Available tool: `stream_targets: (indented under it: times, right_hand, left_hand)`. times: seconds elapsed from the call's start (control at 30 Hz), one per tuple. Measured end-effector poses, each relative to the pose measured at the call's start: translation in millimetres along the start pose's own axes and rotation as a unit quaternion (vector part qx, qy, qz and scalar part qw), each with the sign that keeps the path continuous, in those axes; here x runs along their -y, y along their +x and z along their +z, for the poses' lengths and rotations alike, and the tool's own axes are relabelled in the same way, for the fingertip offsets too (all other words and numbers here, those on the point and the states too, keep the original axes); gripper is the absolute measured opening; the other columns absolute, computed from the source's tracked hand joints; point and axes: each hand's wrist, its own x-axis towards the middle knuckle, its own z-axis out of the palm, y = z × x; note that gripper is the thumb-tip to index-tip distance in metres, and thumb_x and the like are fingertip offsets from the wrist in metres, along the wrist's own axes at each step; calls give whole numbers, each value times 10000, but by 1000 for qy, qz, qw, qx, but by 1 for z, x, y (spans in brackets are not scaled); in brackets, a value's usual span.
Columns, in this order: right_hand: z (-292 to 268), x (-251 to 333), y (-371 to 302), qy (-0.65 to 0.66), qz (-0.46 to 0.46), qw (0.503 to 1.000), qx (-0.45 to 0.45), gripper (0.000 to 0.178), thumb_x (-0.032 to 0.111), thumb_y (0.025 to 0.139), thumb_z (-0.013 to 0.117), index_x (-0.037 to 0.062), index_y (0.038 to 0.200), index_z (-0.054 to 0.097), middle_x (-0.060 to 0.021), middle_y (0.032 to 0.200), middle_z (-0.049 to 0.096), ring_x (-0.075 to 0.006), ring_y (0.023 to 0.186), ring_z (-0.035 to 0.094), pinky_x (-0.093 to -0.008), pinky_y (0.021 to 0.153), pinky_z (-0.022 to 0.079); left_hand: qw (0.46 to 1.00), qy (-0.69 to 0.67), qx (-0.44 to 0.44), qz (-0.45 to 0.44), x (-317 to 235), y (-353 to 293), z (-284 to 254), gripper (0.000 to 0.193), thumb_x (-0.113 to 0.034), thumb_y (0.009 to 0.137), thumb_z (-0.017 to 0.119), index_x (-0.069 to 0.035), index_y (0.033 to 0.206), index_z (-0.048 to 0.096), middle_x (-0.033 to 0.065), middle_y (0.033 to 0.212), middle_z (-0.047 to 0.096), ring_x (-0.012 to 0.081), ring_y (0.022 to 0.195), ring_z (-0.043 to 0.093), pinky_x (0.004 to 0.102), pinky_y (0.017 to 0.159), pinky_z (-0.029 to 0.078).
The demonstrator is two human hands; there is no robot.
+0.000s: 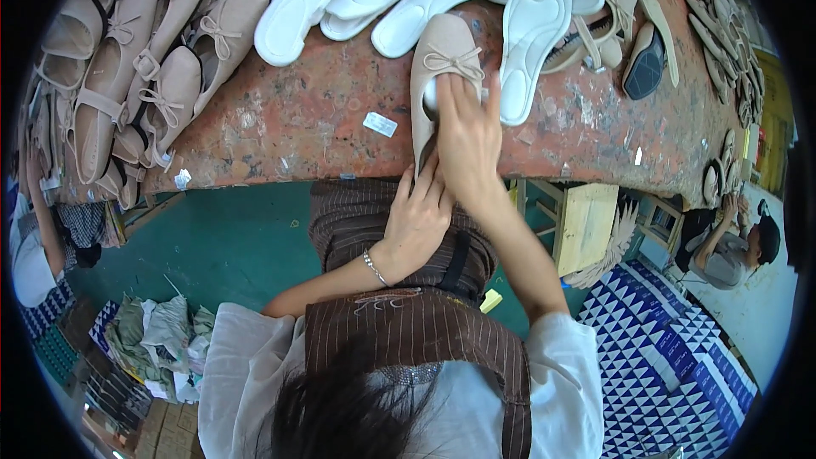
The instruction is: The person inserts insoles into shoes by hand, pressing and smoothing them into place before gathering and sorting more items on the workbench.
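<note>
A beige ballet flat (444, 44) with a bow on its toe lies on the bench in front of me, toe pointing away. My right hand (469, 132) reaches into its opening, fingers together and hidden to the tips, the thumb along the right side. Beside those fingers a bit of white insole (432, 95) shows inside the shoe. At the heel end, my left hand (416, 217) holds the shoe's back between its fingers. Just right of the shoe lies a loose white insole (535, 34).
More white insoles (293, 17) are heaped at the far side. Beige shoes crowd the left (174, 89) and right of the worn reddish bench (280, 132). A white label (380, 124) lies left of the shoe. Patterned blue-and-white boxes (663, 340) stand lower right. Other people sit at both sides.
</note>
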Motion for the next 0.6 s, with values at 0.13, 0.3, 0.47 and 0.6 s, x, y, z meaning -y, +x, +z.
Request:
stream_targets:
  times: [0.13,0.3,0.47,0.6]
  right_hand:
    - [-2,6,10,-25,46,994,95,407,-59,783,522,-120,1184,562,-266,1108,635,-390,1079,621,-536,1158,267]
    - [-9,9,-3,-23,32,998,57,491,-59,793,507,-117,1280,516,-282,1237,598,-391,1222,560,-557,1154,250]
    - [19,-4,3,-120,-7,993,12,223,43,830,505,-27,1027,582,-168,953,618,-323,999,614,-594,1143,233]
    - [36,-19,13,-113,-8,990,88,160,81,826,531,-1,925,626,-137,858,630,-301,891,660,-650,1158,134]
  left_hand:
    - [999,8,45,-7,3,1,1,429,-160,827,560,70,1183,623,226,1318,557,359,1357,418,548,1103,326]
    - [999,-20,43,1,5,1,-2,416,-149,821,551,70,1166,630,243,1316,547,365,1346,420,525,1095,341]
    - [998,-36,41,10,7,3,-4,380,-113,826,548,92,1137,626,245,1201,590,359,1270,473,499,1076,360]
    - [1000,8,18,17,7,2,-3,402,-97,813,597,84,1171,620,226,1206,606,374,1235,498,508,1044,377]
